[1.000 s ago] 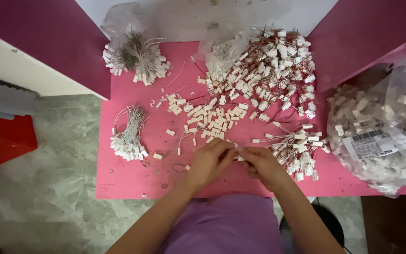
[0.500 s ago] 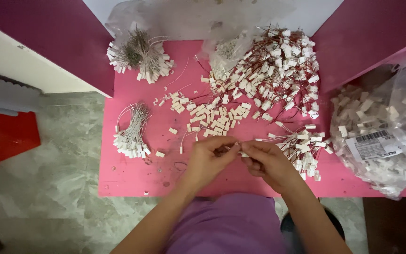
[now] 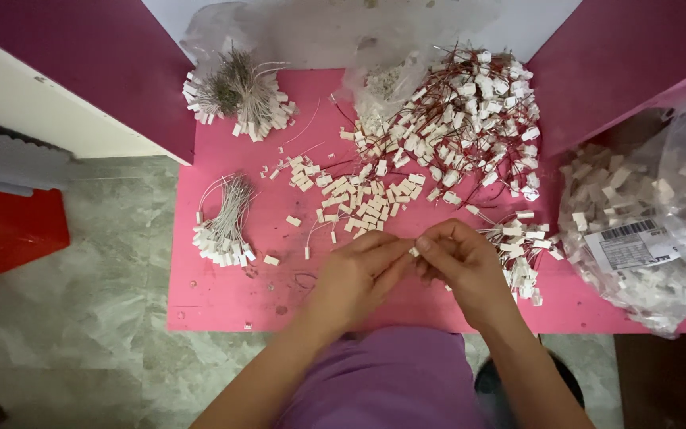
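One pink tabletop (image 3: 224,294) carries two tied bundles of grey-wired white connectors (image 3: 222,226), plus loose piles. Your left hand (image 3: 355,274) and right hand (image 3: 462,262) both pinch one small white plastic connector (image 3: 414,252) between their fingertips, closer together than earlier.

We list a bright pink desk (image 3: 224,294); cream-white connector pieces (image 3: 359,202) at centre; red-wired white connectors (image 3: 470,119) at one o'clock; grey-wired white bundles (image 3: 222,230) at nine and eleven o'clock; a clear bag (image 3: 653,230) at three o'clock; mottled grey-green floor (image 3: 81,318); a purple garment (image 3: 391,381).
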